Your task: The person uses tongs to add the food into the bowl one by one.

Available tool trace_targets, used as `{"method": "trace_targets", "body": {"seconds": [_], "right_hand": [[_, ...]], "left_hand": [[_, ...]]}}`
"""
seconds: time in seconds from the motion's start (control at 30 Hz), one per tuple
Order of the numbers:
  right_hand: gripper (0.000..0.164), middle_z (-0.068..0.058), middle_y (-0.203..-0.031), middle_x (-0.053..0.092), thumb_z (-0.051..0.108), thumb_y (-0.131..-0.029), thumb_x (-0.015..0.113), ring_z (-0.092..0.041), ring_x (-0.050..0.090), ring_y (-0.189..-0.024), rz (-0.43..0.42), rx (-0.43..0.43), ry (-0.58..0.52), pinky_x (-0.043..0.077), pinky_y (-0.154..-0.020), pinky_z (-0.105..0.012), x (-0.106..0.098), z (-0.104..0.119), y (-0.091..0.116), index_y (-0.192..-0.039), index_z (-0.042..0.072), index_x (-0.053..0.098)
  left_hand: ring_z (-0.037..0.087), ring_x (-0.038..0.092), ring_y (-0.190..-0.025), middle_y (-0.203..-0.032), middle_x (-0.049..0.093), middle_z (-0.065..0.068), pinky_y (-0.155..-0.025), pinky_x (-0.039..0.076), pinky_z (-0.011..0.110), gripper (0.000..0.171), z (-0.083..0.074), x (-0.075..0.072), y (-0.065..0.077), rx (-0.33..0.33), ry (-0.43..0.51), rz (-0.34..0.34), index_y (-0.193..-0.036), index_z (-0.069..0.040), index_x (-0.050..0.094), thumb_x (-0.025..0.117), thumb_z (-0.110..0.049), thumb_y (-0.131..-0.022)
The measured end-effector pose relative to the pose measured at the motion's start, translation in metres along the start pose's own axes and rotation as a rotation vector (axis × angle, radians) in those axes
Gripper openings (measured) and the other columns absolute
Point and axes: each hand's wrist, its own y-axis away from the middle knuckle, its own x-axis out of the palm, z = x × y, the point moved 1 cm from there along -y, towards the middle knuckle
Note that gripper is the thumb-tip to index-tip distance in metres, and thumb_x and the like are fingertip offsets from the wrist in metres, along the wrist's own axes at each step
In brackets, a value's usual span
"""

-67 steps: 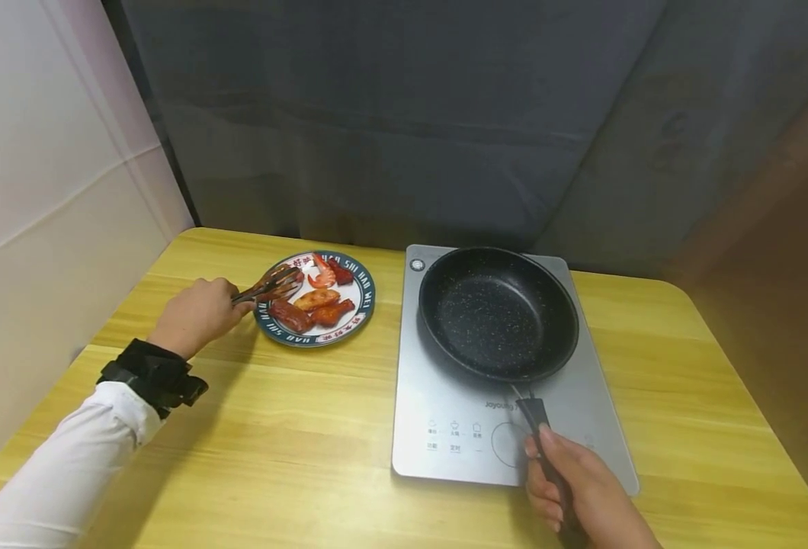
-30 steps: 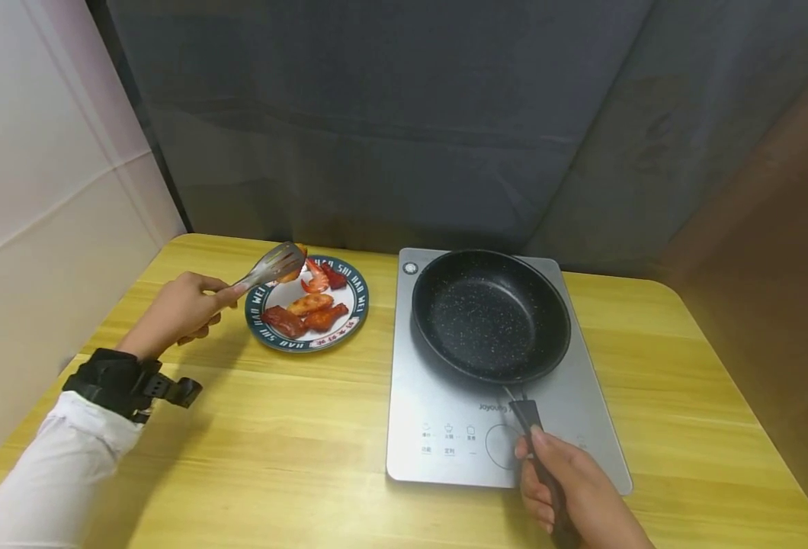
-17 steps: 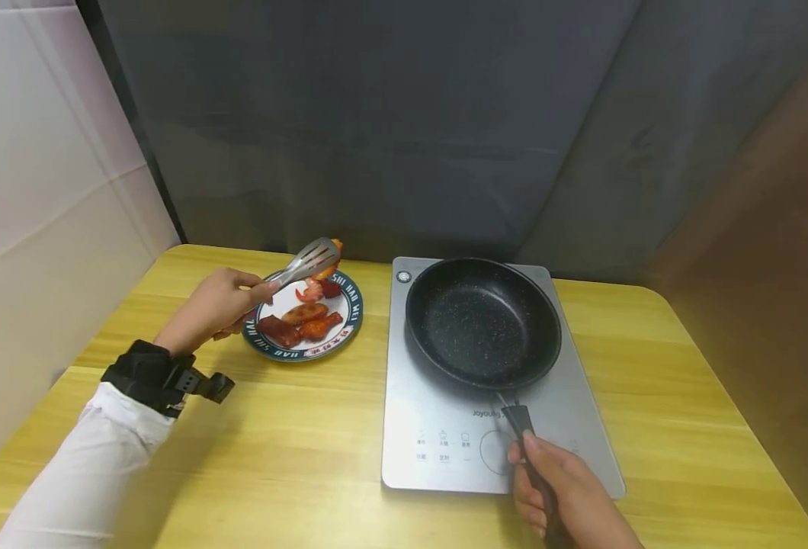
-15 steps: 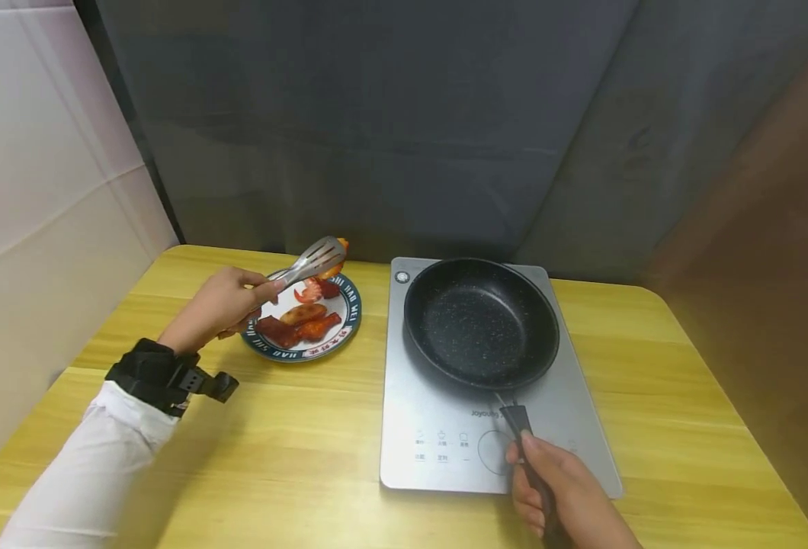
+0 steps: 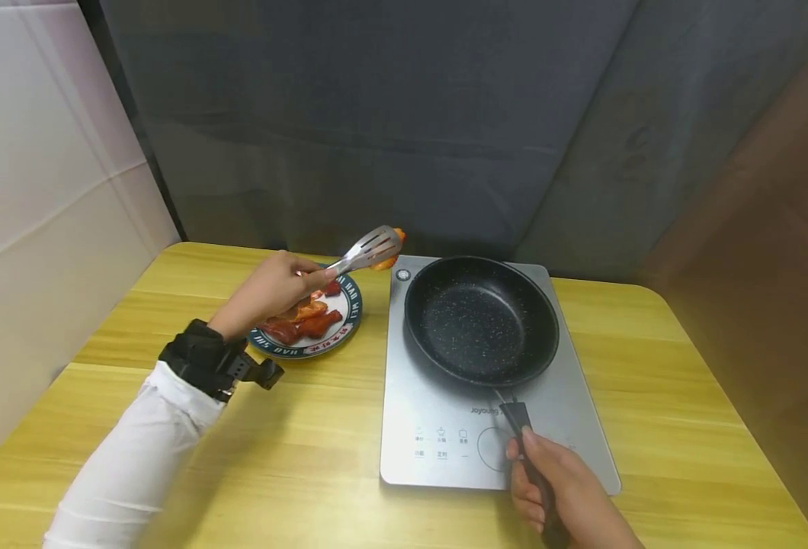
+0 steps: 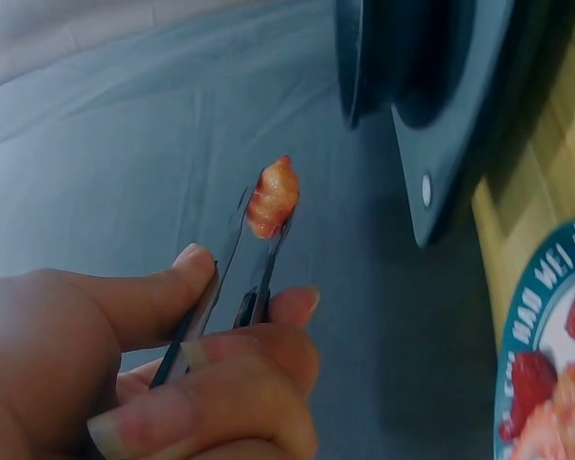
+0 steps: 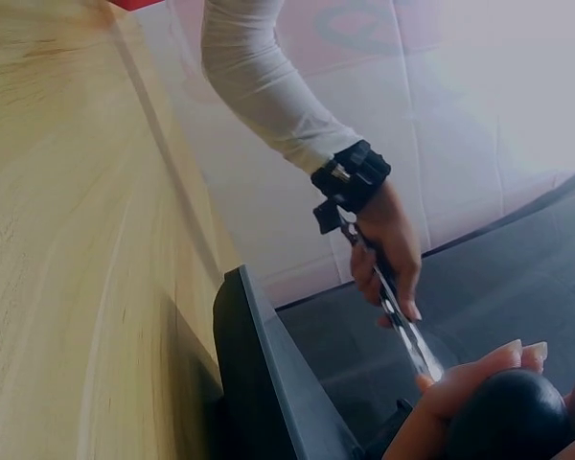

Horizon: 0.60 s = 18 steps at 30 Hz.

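My left hand squeezes a pair of metal tongs with slotted heads. Between the tong tips is a small orange-red piece of food, in the air between the plate and the pan. Below that hand lies a round plate with a dark green lettered rim, bearing several reddish pieces of food; hand and wrist cover part of it. My right hand grips the black handle of a speckled black frying pan. The pan's inside shows no food.
The pan stands on a silver induction cooktop with printed controls and a dial ring. Under everything is a yellow wood-grain table. A dark sheet hangs behind it, a white one at left, and a brown surface borders the right.
My left hand has lifted the tongs with the piece of food off the plate and moved right toward the pan. The right hand keeps its hold on the handle; the pan stays on the cooktop.
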Motion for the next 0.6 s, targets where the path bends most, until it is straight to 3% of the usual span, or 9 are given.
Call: {"method": "trace_targets", "body": {"seconds": [0.2,0.6], "right_hand": [[0.035,0.002,-0.066,0.041,0.037,-0.106,0.029,-0.01,0.042,-0.053,0.009,-0.006,0.006,0.038,-0.051,-0.026,0.0,0.0,0.0,-0.1,0.007,0.046],[0.036,0.002,-0.065,0.042,0.042,-0.103,0.036,-0.011,0.042,-0.05,-0.064,0.041,-0.003,0.039,-0.047,-0.025,0.007,-0.001,0.001,-0.105,0.007,0.046]], "left_hand": [[0.016,0.041,-0.047,-0.06,0.046,0.003,-0.044,0.029,0.028,0.032,-0.018,0.013,-0.01,0.03,0.001,0.038,-0.093,-0.006,0.071,0.055,-0.033,-0.098],[0.017,0.044,-0.049,-0.06,0.046,0.002,-0.046,0.03,0.027,0.032,-0.039,0.028,-0.022,0.015,-0.025,0.103,-0.096,-0.006,0.071,0.057,-0.034,-0.097]]}}
